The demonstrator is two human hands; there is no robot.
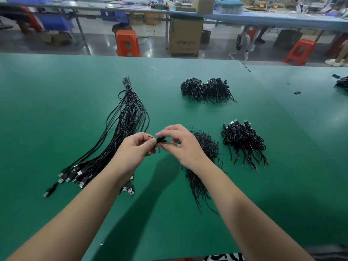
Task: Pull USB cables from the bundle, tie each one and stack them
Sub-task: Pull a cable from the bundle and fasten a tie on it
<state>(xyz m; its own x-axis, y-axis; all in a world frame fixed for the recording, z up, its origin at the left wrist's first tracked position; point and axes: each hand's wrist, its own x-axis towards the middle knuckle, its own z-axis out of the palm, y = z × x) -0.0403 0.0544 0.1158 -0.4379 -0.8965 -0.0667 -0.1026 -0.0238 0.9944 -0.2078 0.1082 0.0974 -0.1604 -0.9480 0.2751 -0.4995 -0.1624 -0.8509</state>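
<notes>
While both hands, left hand and right hand, pinched one coiled cable above the table, one loose bundle lay left, three tied stacks right, tie pile partly behind right wrist.

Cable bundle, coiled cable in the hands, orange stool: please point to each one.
cable bundle (130, 117): head view, middle strands.
coiled cable (161, 139): head view, coil between fingers.
orange stool (127, 43): head view, front side.
</notes>
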